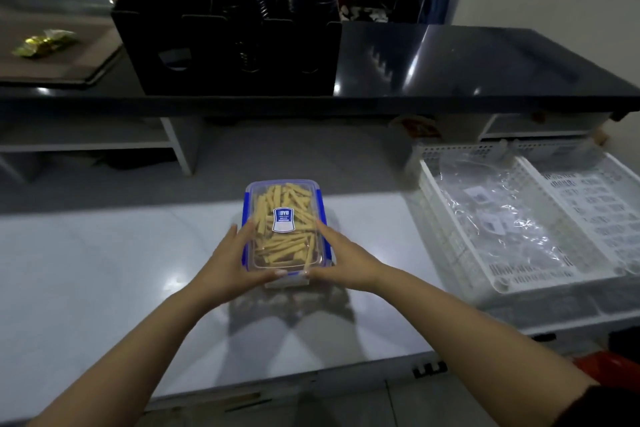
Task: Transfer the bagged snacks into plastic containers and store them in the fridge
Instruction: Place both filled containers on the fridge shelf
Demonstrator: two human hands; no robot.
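A clear plastic container (pixel 284 218) with a blue-clipped lid and a blue label stands on the white counter (pixel 104 253), filled with pale yellow snack sticks. My left hand (pixel 232 262) grips its left side, thumb on the near edge. On the other side my right hand (pixel 341 258) grips the right side, its thumb also on the near edge. The lid sits on the container.
A white perforated basket (pixel 450 246) at the right holds crumpled clear plastic bags (pixel 502 215). A black glossy shelf (pixel 450 62) runs behind, carrying a black organiser box (pixel 225 28). A yellow wrapper (pixel 45 42) lies on a tray at the far left.
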